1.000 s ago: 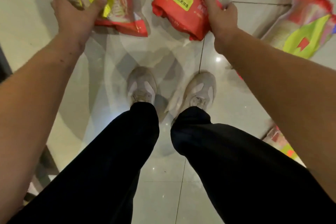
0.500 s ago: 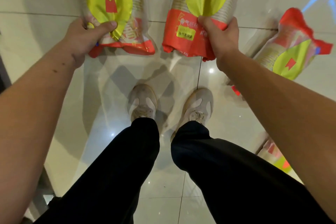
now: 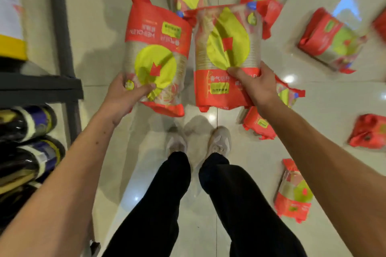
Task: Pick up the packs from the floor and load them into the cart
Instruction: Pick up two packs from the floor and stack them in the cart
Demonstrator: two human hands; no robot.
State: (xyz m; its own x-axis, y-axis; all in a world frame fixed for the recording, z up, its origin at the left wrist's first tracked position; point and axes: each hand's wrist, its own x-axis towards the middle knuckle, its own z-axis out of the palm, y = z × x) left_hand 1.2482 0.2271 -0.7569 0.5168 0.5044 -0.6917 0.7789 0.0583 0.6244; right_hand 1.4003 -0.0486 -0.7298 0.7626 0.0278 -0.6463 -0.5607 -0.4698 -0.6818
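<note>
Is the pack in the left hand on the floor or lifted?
Lifted: the left hand grips the pack by its lower edge, above the floor.

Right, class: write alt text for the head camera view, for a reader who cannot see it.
Seen from above, the left hand and right hand each grip a red-and-clear plastic pack with a yellow-green circle, the left-hand pack and right-hand pack side by side above pale shoes. More such packs lie on the glossy tiled floor; a dark metal rack stands left.
</note>
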